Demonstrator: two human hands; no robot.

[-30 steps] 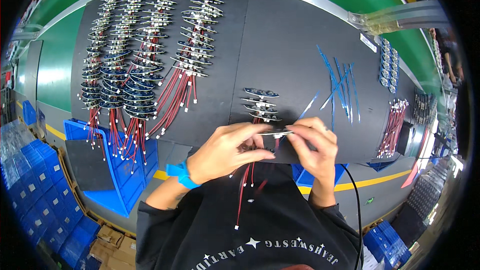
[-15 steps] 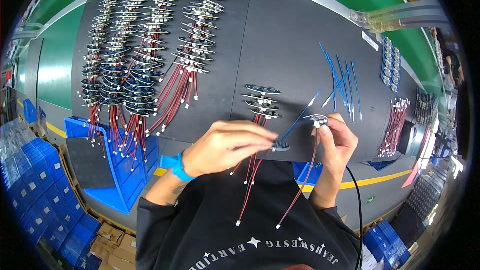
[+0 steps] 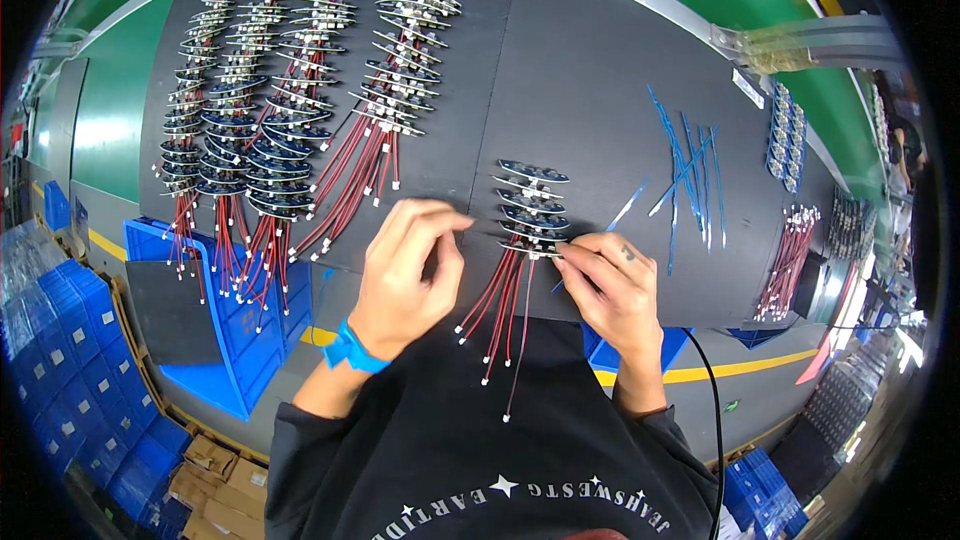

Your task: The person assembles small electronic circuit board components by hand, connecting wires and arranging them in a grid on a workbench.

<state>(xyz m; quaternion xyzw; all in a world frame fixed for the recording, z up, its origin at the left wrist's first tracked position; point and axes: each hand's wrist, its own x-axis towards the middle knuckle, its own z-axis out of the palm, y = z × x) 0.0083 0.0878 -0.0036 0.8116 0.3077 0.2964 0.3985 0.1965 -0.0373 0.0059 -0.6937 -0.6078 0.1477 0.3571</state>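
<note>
A short stack of small curved circuit boards (image 3: 528, 198) lies on the black mat (image 3: 600, 60) in front of me, overlapping, with thin red and dark wires ending in white plugs trailing toward me. My right hand (image 3: 618, 285) pinches the right end of the nearest circuit board (image 3: 533, 249), which lies against the bottom of this stack. To the left of the stack, my left hand (image 3: 408, 265) is raised with its fingers bent, thumb apart from the forefinger, and nothing seen between them. A blue band (image 3: 353, 348) circles the left wrist.
Several long rows of wired boards (image 3: 290, 110) cover the mat's left side. Thin blue strips (image 3: 690, 165) lie crossed on the right. Beyond are unwired board panels (image 3: 786, 140) and a wire bundle (image 3: 790, 260). A blue crate (image 3: 240, 340) stands below the left edge.
My right hand has moved left, bringing its board to the stack's near end. My left hand has drawn back left, off the stack. More boards now show in the stack.
</note>
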